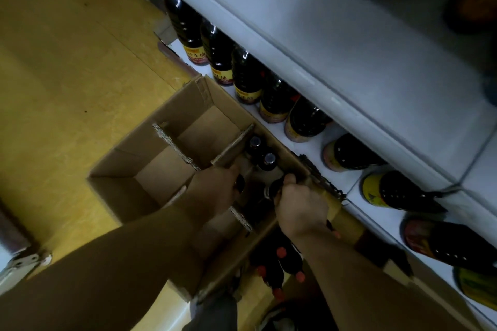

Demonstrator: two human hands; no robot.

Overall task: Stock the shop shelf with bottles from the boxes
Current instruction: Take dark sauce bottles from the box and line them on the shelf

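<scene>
Head view: both hands are down in the box (150, 126) on the floor. The right hand (301, 207) is clamped round the neck of an upright bottle (273, 188) by the wall nearest the shelf (306, 149). The left hand (215, 188) is curled over a second bottle (239, 183), fingers partly hidden. Both long axes run vertical, so a straight lift is called for. The shelf lies rightward, nearer the right hand.

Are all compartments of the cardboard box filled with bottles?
No, most compartments of the cardboard box show bare cardboard; bottles stand only along one side.
</scene>
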